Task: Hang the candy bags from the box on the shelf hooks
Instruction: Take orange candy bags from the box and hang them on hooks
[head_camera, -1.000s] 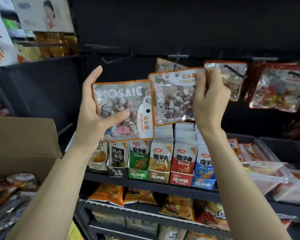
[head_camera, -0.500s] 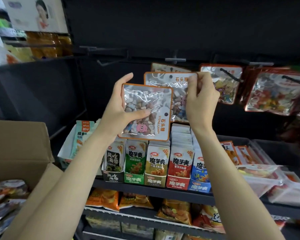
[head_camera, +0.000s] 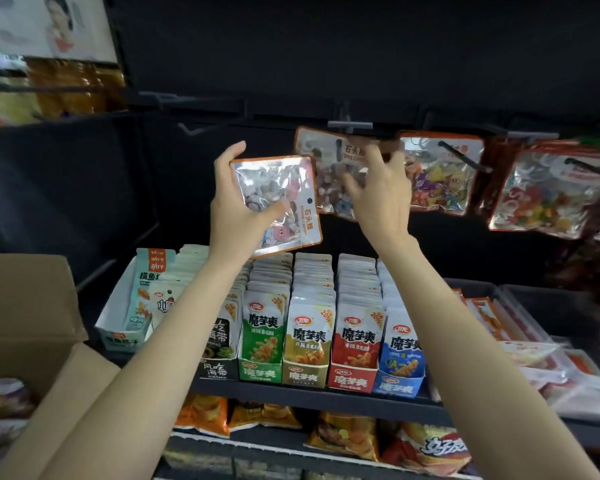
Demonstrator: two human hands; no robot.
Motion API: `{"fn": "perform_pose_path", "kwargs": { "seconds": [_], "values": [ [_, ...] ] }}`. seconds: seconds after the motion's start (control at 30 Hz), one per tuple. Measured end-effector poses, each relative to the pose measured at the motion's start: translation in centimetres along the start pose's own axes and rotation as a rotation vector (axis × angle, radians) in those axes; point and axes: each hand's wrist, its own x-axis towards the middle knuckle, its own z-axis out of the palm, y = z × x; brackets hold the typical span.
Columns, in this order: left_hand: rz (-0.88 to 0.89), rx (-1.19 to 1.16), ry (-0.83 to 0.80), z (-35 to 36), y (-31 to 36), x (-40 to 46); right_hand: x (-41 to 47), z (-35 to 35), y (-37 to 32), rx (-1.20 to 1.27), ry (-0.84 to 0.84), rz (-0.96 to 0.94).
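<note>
My left hand (head_camera: pixel 232 209) is shut on a clear, orange-edged stone candy bag (head_camera: pixel 278 188), held turned sideways in front of the shelf's back wall. To its right a second stone candy bag (head_camera: pixel 321 157) hangs on a dark shelf hook (head_camera: pixel 338 147). My right hand (head_camera: pixel 381 202) is in front of that hanging bag's right half, with fingers spread and not clasping it. The cardboard box (head_camera: pixel 25 306) stands at the lower left, with several more bags (head_camera: pixel 0 400) inside it.
Further right, other candy bags (head_camera: pixel 440 174) (head_camera: pixel 548 195) hang on hooks. A bare hook (head_camera: pixel 191 128) sticks out to the left. Below my hands, rows of snack packs in display cartons (head_camera: pixel 312 341) fill a shelf (head_camera: pixel 309 393). Chip bags lie lower down.
My right hand pushed its bag up onto the hook and opened. My left hand moved its bag right and up, close beside the hung one.
</note>
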Motion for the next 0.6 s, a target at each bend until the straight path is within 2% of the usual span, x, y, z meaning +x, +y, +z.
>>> {"fn": "perform_pose_path", "kwargs": {
  "seconds": [0.13, 0.2, 0.27, 0.33, 0.43, 0.47, 0.53, 0.6],
  "values": [
    [0.068, 0.059, -0.046, 0.3, 0.3, -0.3, 1.2, 0.1, -0.5, -0.171, -0.087, 0.008],
    [0.12, 0.095, -0.074, 0.5, 0.4, -0.8, 0.3, -0.2, -0.5, -0.131, -0.1, 0.022],
    [0.16, 0.081, -0.091, 0.4, 0.5, -1.3, -1.8, -1.1, -0.4, 0.105, -0.041, 0.052],
    [0.154, -0.002, -0.096, 0.2, 0.6, -1.8, -5.1, -2.4, -0.7, 0.527, -0.042, 0.186],
    [0.058, -0.198, -0.052, 0.8, 0.8, -2.7, -9.6, -3.7, -1.7, 1.023, -0.27, 0.432],
    [0.007, -0.262, -0.038, 1.0, 0.8, -3.1, -10.4, -3.7, -1.8, 1.117, -0.304, 0.496],
    [-0.082, -0.288, -0.027, 1.1, 0.4, -3.7, -10.8, -3.8, -1.9, 1.198, -0.243, 0.565],
    [-0.118, -0.202, -0.031, 0.7, 0.0, -4.0, -10.3, -4.1, -1.5, 1.128, -0.128, 0.513]
  ]
}}
